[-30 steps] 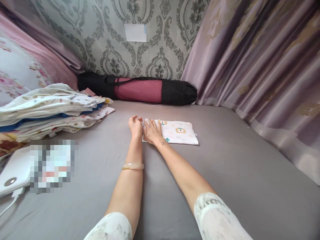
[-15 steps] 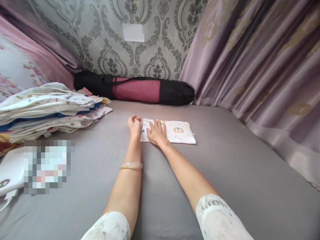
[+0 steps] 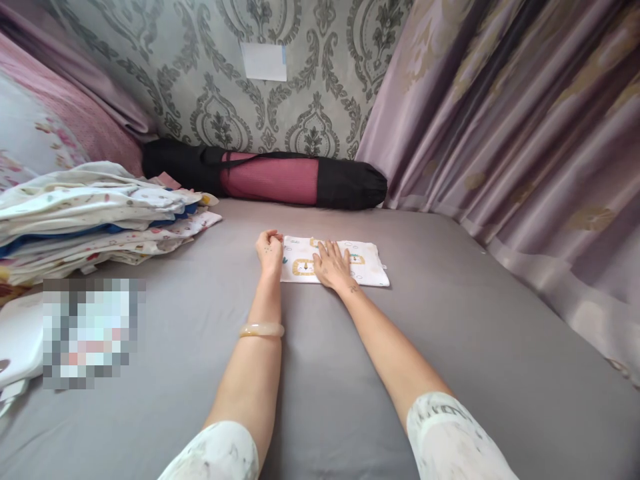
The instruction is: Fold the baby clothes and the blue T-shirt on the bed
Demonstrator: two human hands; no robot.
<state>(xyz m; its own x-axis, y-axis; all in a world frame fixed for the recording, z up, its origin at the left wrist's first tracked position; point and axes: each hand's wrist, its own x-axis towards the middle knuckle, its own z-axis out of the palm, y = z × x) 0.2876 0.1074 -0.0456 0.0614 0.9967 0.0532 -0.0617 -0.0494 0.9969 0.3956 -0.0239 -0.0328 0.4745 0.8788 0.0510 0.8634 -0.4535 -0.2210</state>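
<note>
Here, right hand (image 3: 334, 267): fingers spread, gripping nothing, laid over white printed cloth (image 3: 373, 268); left hand (image 3: 269, 252) half-curled by its left edge, grip unclear. Cloth flat on grey sheet (image 3: 325, 373). Smoothing step, seemingly; next move calls for light, even pressure.

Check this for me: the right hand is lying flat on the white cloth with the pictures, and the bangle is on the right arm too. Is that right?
Not quite: the bangle is on the left arm, as the head view shows. The right hand is indeed lying flat on the white cloth with the pictures.
</note>
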